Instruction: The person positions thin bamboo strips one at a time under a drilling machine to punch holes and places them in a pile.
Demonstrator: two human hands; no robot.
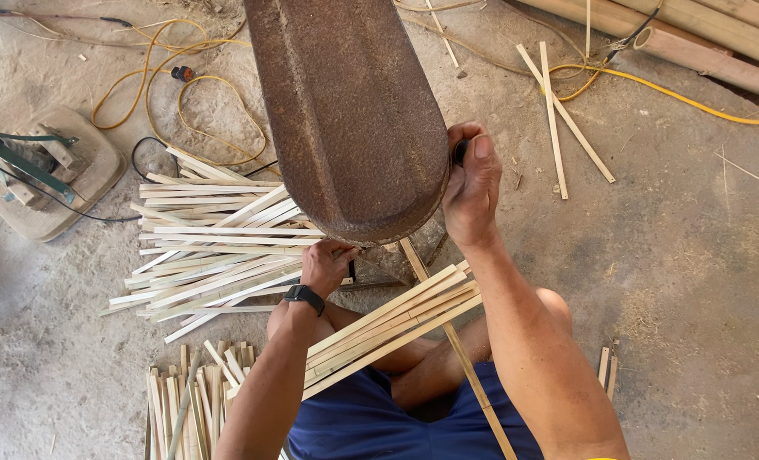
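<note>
Head view looks straight down past a big rusty metal guard (349, 111) that reaches from the top edge to a rounded end just above my lap. My right hand (473, 192) sits against the guard's right edge, near the rounded end, fingers curled together around a small dark handle (460, 152) that barely shows between thumb and knuckles. My left hand (326, 266) is under the guard's tip, a black watch (304, 297) on the wrist; its fingers are bent in toward something hidden beneath the metal, and I cannot tell whether they are clamped on anything. A bundle of pale bamboo strips (392, 328) lies slanted across my thighs, between my two forearms, its upper end pointing up toward the right. One long single strip (456, 349) runs under that bundle from the guard's tip down toward the bottom edge. To the left, on the dusty floor (694, 281), a loose heap of strips (213, 243) fans out sideways, and a tighter stack (192, 400) stands beside my left elbow. Yellow cable (154, 81) loops over the floor behind the heap, near a green-handled tool (22, 166) on a pad. Three stray strips (558, 119) cross each other up to the right, below thick bamboo poles (703, 34).
</note>
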